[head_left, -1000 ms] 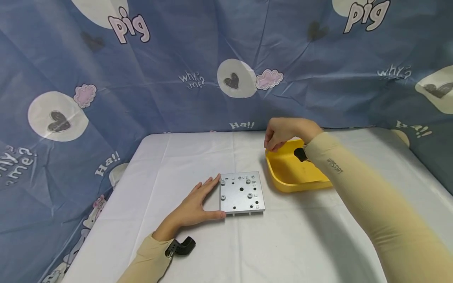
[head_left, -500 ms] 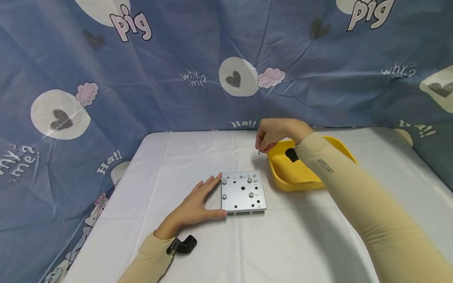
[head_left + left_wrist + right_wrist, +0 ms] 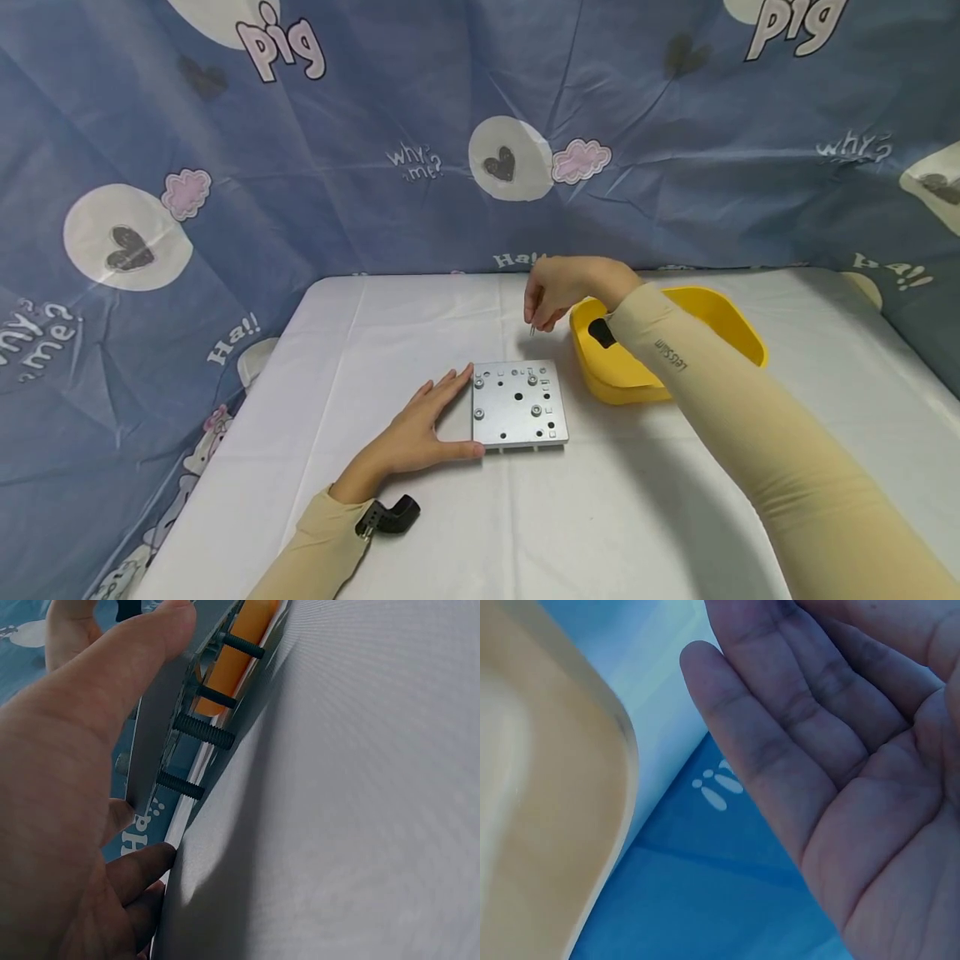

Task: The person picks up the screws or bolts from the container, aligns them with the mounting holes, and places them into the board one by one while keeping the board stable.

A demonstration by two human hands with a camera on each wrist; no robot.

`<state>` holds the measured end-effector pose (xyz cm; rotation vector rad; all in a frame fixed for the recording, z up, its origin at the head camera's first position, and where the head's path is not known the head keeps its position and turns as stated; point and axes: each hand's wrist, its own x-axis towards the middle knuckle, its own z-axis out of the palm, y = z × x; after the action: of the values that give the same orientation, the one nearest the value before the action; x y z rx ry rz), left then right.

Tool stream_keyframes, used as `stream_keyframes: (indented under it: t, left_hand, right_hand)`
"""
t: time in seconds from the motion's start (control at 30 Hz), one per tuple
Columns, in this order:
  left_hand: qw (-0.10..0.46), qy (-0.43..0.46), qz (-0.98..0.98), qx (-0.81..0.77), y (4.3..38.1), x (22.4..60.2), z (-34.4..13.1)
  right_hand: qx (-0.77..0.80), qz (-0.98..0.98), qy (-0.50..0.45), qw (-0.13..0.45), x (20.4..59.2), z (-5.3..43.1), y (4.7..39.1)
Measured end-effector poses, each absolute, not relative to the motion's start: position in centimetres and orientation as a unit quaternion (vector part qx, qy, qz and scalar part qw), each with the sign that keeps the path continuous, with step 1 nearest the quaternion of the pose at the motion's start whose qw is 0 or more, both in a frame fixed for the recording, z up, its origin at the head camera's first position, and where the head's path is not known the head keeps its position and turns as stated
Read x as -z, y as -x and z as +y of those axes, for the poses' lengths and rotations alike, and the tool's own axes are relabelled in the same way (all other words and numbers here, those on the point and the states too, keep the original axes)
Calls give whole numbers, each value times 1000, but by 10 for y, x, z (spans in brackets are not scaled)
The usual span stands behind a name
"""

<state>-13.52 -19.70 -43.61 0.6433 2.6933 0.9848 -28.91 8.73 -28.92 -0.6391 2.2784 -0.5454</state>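
A square silver metal plate (image 3: 517, 404) with several holes and socket-head screws sits on the white cloth. In the left wrist view, threaded screw shanks (image 3: 206, 731) stick out from its underside. My left hand (image 3: 412, 437) rests at its left side, thumb at the near corner and forefinger at the far corner, both fairly straight. Beyond the plate, my right hand (image 3: 551, 292) is raised and pinches a thin metal screw-like piece (image 3: 532, 331) pointing down. The right wrist view shows the palm and fingers (image 3: 761, 742) but not the held piece.
A yellow tray (image 3: 626, 394) stands right of the plate, partly under the right forearm; its rim (image 3: 626, 765) fills the left of the right wrist view. The white-covered table (image 3: 420, 333) ends at a blue printed cloth (image 3: 337, 167) hanging behind and at the left.
My right hand has moved left from the yellow tray's edge, carrying the thin metal piece over the white cloth beyond the plate. The left hand stays at the plate.
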Motion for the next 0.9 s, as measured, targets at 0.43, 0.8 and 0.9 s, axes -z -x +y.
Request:
stream_keyframes:
  t: [0.43, 0.8, 0.9]
  left_hand:
    - [102, -221, 913, -329, 136, 436, -197]
    - [107, -215, 912, -332, 135, 434, -197]
    - [105, -219, 912, -331, 135, 435, -196]
  right_hand:
    - [218, 864, 269, 365, 300, 69, 284]
    - [195, 863, 303, 354, 313, 54, 281]
    - [192, 862, 309, 354, 315, 48, 278]
